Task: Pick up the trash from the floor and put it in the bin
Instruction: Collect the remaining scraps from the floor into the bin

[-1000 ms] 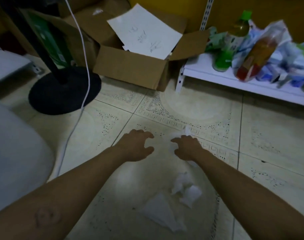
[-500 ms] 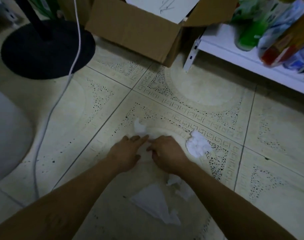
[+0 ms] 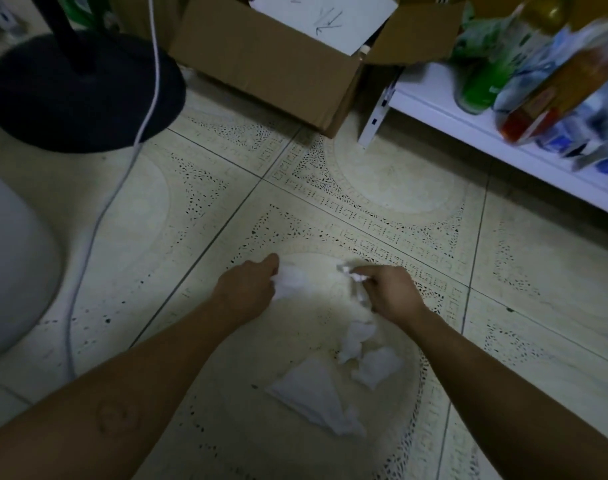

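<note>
Tissue in several pieces on the pale patterned floor (image 3: 538, 323), all of it white, thin and soft-looking.

Nearest, between the two forearms: a flat sheet (image 3: 309, 396), roughly triangular, smooth across the middle, one corner twisted into a small crumple. Just beyond, toward the right forearm, a near wad (image 3: 378, 367) and a far wad (image 3: 359, 336), both lumpy and creased, touching or almost so.

Further out, the left hand (image 3: 247, 289), low over the tile, fingers curled round a soft clump (image 3: 290, 280) that bulges out past the knuckles; whether the clump is clear of the floor, impossible to tell. Just beside it but apart, the right hand (image 3: 389, 292), thumb and fingertips pinched on a small torn scrap (image 3: 352, 275), a thin strip of it hanging below the fingers.

Off to the left, a white cable (image 3: 98, 216) snaking across the tiles, and a pale rounded body (image 3: 11, 265) cut off by the frame edge; bin or not, cannot tell.

Farthest back: a black round base (image 3: 84, 95) with a dark pole (image 3: 66, 29), the cable crossing over it; an open cardboard box (image 3: 271, 60) with scribbled paper sheets (image 3: 326, 19) inside; at the right a white shelf (image 3: 468, 133) loaded with a green bottle (image 3: 482, 88) and blurred coloured packets (image 3: 552, 95).
</note>
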`<action>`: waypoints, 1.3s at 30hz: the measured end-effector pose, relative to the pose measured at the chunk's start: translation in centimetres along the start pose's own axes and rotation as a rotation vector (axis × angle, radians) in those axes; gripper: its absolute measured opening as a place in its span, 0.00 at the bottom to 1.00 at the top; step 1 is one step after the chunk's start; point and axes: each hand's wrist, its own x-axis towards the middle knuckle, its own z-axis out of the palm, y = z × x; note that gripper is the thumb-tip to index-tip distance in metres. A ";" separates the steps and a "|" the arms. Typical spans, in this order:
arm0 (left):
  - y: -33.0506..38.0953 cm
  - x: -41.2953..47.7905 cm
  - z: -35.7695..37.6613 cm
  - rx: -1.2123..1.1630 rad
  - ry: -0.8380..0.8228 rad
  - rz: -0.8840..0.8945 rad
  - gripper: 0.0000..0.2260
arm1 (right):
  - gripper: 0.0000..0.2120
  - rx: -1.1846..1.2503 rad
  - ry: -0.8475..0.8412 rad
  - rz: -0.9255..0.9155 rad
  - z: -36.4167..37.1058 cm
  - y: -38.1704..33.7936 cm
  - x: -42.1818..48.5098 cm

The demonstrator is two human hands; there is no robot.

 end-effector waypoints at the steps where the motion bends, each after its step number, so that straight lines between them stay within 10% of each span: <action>1: 0.2 -0.1 -1.0 -0.033 0.019 0.011 0.06 | 0.13 0.037 0.008 -0.067 -0.6 -1.2 0.0; 14: 3.3 -1.8 -24.8 -0.100 0.228 0.058 0.03 | 0.22 -0.115 -0.049 -0.286 -15.5 -20.0 1.7; 20: 2.0 -6.5 -36.8 0.010 0.426 0.029 0.07 | 0.10 -0.067 0.140 -0.485 -19.4 -31.2 2.6; 30: -8.3 -17.7 -41.7 0.253 0.609 -0.166 0.05 | 0.07 0.238 0.103 -0.720 -10.6 -44.7 1.7; 39: -14.0 -26.1 -39.9 0.503 0.435 -0.640 0.30 | 0.22 0.019 -0.026 -0.850 -4.6 -48.6 2.5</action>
